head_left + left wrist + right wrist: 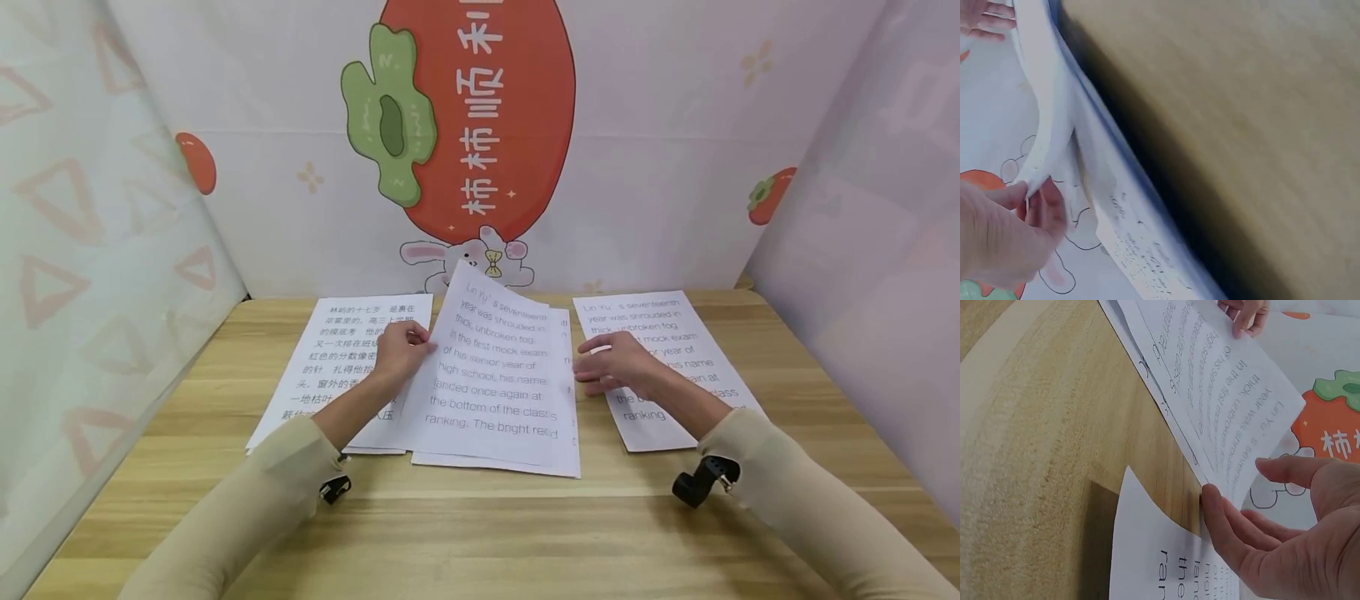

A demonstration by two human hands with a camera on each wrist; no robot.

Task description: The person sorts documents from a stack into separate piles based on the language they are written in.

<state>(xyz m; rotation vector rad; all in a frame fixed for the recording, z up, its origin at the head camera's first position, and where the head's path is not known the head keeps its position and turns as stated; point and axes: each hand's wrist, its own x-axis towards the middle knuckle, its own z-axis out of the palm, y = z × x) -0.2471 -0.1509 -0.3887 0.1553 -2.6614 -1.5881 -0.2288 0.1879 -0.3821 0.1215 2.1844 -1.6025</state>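
Observation:
In the head view, my left hand [401,357] pinches the left edge of a printed sheet [491,375] with English text, and the sheet's upper left corner is raised. Under it lies a middle pile of paper [567,454], its right and lower edges showing. My right hand [621,364] is beside that pile's right edge, over a right-hand sheet [645,432]. The right wrist view shows its fingers [1235,534] spread apart, with nothing gripped between them. Thumb and fingers of the left hand [1007,231] meet on the bent paper edge [1054,144] in the left wrist view.
A left-hand stack [300,371] printed with Chinese characters lies partly under the left forearm. All the paper rests on a wooden table [487,542]. Behind it stands a white backdrop [645,208] with a large persimmon and a rabbit. Small black devices [693,487] sit at both wrists.

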